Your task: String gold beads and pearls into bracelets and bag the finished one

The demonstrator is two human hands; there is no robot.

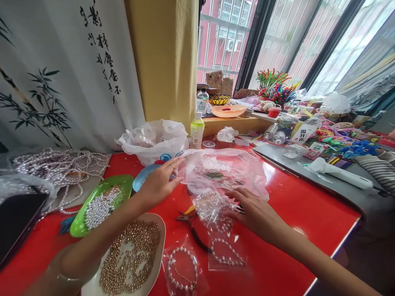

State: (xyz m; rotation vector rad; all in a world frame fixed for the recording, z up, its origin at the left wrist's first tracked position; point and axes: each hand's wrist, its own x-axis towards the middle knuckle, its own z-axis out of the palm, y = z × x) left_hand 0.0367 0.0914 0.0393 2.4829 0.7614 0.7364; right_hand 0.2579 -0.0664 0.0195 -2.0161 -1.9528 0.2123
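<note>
**Gold beads [132, 259] in the foreground of a red table [271, 263]**

The beads lie in a pale tray [162, 234]; just beside it is a clear packet [182, 269] with a beaded bracelet inside, and slightly farther off a second packet [226, 253]. Beyond those, the right hand [251, 207] bends its fingers over a heap of packets [211, 207], in front of a pink bag [247, 168]; I can't tell whether it grips any. The left hand [162, 181] reaches out, thumb apart from fingers, at the bag's left edge; I can't see whether it pinches the plastic. Pliers [185, 217] lie just left of the heap.
</note>
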